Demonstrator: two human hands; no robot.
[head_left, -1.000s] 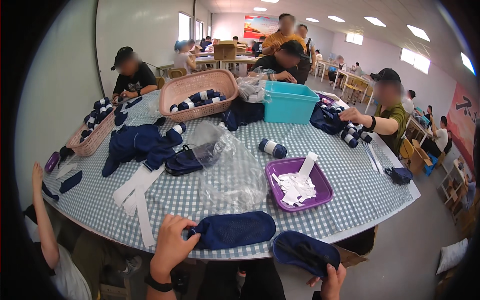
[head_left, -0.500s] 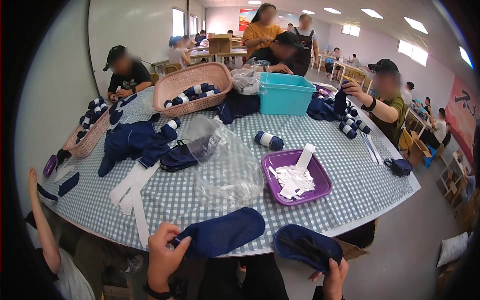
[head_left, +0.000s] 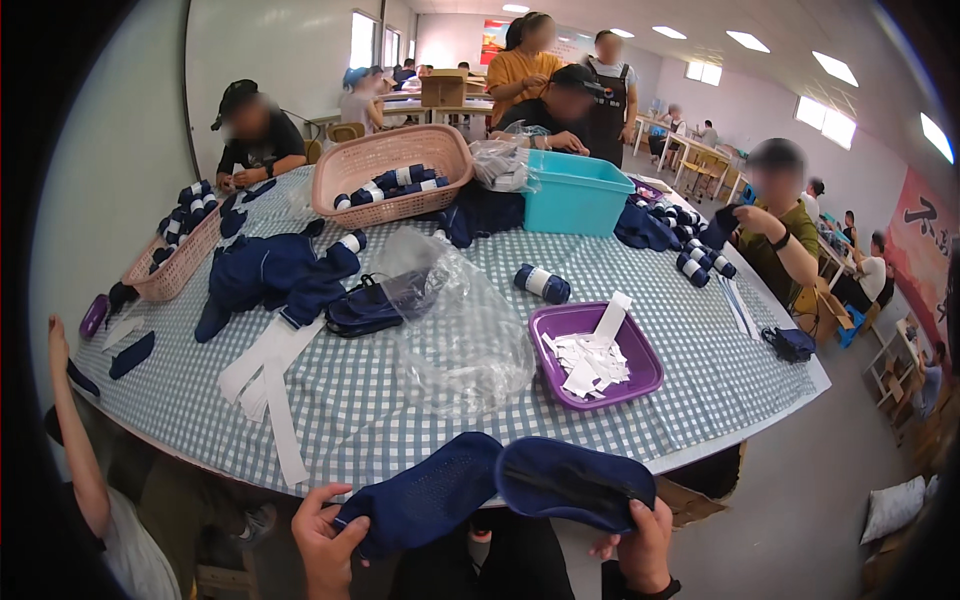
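Observation:
My left hand (head_left: 328,540) pinches one end of a navy cloth slipper (head_left: 428,496) between thumb and fingers. Its dotted sole faces up. My right hand (head_left: 645,548) grips the near end of a second navy slipper (head_left: 572,484), which is turned with its dark opening upward. Both slippers are held at the table's near edge, above my lap. The far end of the right one meets or slightly overlaps the left one. Beyond them lie a clear plastic bag (head_left: 465,350) and a purple basin (head_left: 652,378) holding white paper strips.
One banded navy roll (head_left: 543,283) lies behind the basin. Navy cloth (head_left: 265,275), long white strips (head_left: 285,425) and a navy pouch (head_left: 365,310) are at left. Farther back stand a pink basket (head_left: 395,150) and a turquoise bin (head_left: 575,195). Other people sit round the table.
The right slipper has moved left and up, closing the gap to the left slipper. The left slipper has shifted slightly left and down. Across the table at right, a person's hand has lowered some navy cloth.

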